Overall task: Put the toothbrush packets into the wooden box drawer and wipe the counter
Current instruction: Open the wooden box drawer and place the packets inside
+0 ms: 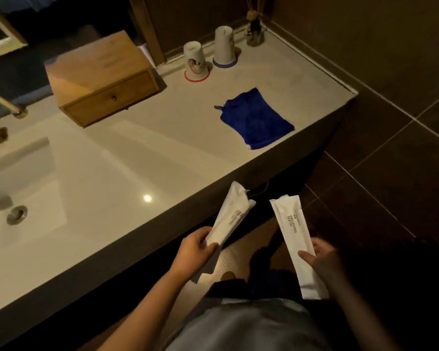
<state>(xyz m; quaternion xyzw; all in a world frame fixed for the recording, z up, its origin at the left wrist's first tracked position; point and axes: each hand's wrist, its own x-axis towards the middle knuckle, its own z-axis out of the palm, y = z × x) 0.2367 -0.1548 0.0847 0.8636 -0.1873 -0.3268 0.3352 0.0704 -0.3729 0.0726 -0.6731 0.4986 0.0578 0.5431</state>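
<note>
I hold one toothbrush packet in each hand, both off the counter [162, 138], out past its front edge and above the dark floor. My left hand [195, 245] is closed around the lower end of the left packet [232, 214], a long, flat white sleeve with a line of dark print along it that I cannot read from here; its upper end tilts up over the counter's front edge and looks a little crumpled. My right hand [319, 254] pinches the right packet [293, 239] near its middle, thumb on the face, and this one is smoother, white, with "BRUSHING TEETH" printed lengthwise in dark letters. The two packets sit near each other but apart. The wooden box [99, 77] stands toward the back left of the counter, just behind the sink basin [28, 188], and its single drawer [114, 98] with a small round knob is shut, so I cannot see what is inside. A folded blue cloth [256, 119] lies near the counter's right front edge. Along the back edge two cups stand upside down, one [195, 62] on a red-rimmed coaster and the other [224, 45] on a blue-rimmed one, with a reed diffuser bottle [254, 32] in the back right corner.
</note>
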